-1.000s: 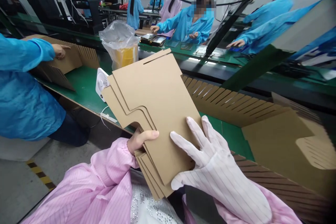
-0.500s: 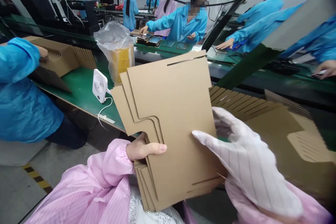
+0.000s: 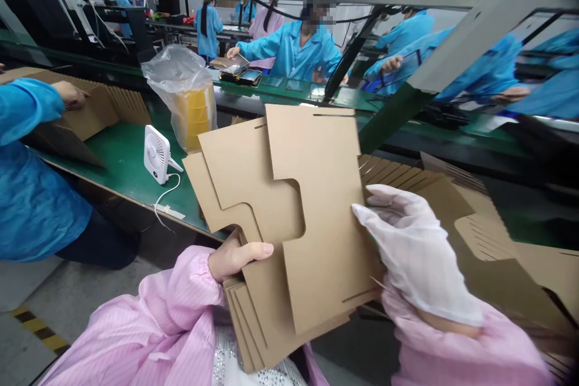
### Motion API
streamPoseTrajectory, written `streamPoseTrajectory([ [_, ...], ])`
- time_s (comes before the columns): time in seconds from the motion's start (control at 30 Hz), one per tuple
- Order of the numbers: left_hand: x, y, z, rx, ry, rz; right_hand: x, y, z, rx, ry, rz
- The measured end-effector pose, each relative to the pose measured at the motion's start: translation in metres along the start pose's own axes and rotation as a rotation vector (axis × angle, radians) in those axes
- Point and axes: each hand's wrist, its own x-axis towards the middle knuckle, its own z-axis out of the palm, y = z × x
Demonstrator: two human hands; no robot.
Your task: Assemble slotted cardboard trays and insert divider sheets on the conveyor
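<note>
Top sheet: A flat brown cardboard sheet (image 3: 325,217), with a notch in its left edge and narrow slits near its right corners, lies over the right part of the stack, in front of the wearer's body.
Stack beneath: The cardboard stack (image 3: 226,187) is fanned out to the left, tilted, its layered edges showing at left and bottom.
Left hand: Bare (image 3: 235,256), it grips the stack's left side, thumb flat on top, the other fingers mostly hidden underneath.
Right hand: White-gloved (image 3: 411,247), it pinches the top sheet's right edge, thumb on the face, fingers curled behind, the gap between them narrow.
Just changed: The top sheet has slid right since half a second ago, baring much more of the sheet below, notch included. This suggests it is being separated from the stack, though the two still overlap.
Green counter: At left, the counter (image 3: 122,148) carries a small white fan (image 3: 157,154); behind it stands a clear plastic bag (image 3: 181,96) with yellow contents.
Right side: Slotted cardboard dividers (image 3: 438,205) stand beyond the gloved hand.
Neighbour: A blue-sleeved co-worker's hand (image 3: 70,95) rests at other cardboard, far left.
</note>
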Motion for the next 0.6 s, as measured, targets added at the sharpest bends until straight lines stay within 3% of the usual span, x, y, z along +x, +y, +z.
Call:
streamPoseTrajectory([
  [0.1,0.003,0.004,0.008,0.0,0.027,0.021,-0.012,0.002,0.004,-0.307,-0.004,-0.346],
  [0.17,0.003,0.009,0.014,0.014,0.039,0.018,-0.024,-0.001,0.002,-0.466,-0.069,-0.481],
  [0.4,0.001,0.023,0.036,0.345,0.034,0.167,-0.079,-0.019,-0.011,-0.586,-0.301,-0.602],
  [0.6,-0.002,0.023,0.057,0.355,0.026,0.086,-0.098,-0.03,-0.015,-0.49,-0.309,-0.61],
])
